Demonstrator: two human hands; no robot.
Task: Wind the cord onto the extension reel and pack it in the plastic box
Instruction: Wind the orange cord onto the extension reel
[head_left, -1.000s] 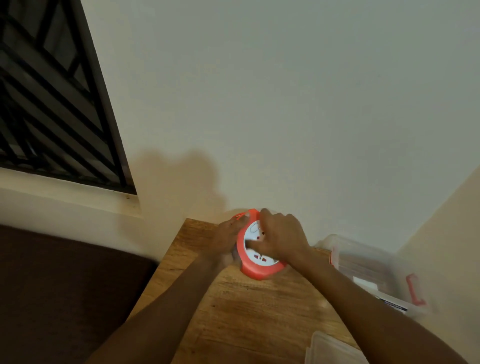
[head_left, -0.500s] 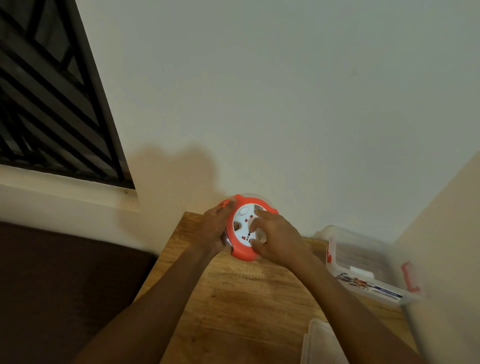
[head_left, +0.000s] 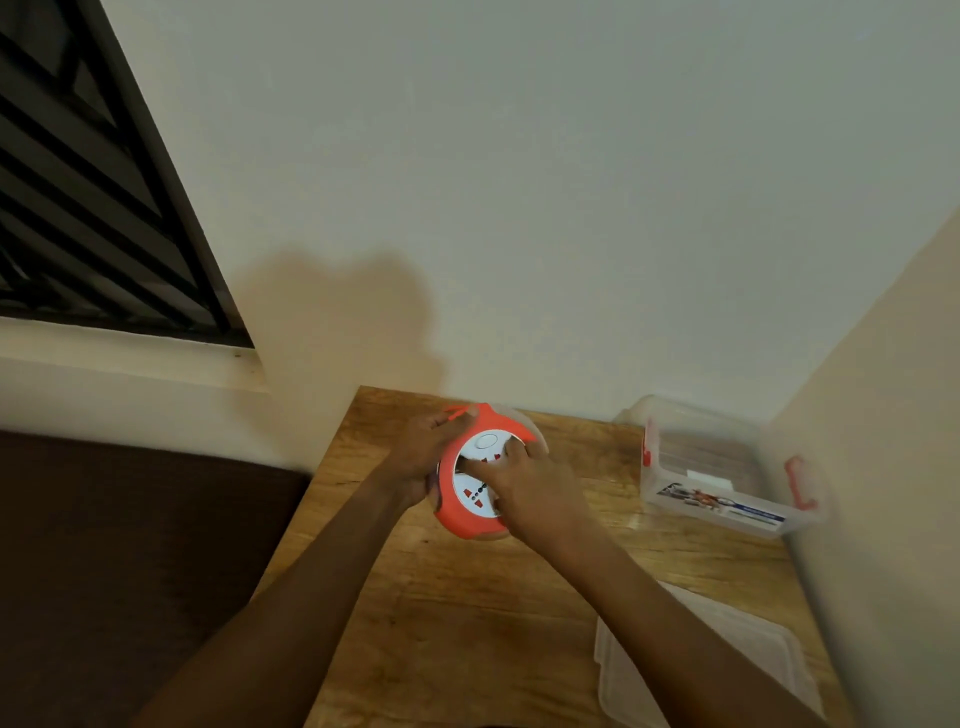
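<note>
Left hand (head_left: 415, 462) grips the orange extension reel (head_left: 467, 512) steady above the desk (head_left: 467, 623); right hand (head_left: 530, 493) presses curled fingers on its socket face, apparently to wind.

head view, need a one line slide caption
Both hands, left and right, grip an orange extension reel over a wooden table, clear plastic box open nearby.

a wooden table (head_left: 467, 623) stands in a room corner. a clear plastic box (head_left: 727, 467) with red latches sits at its far right, and a clear lid (head_left: 727, 670) lies flat near the right front edge.
</note>
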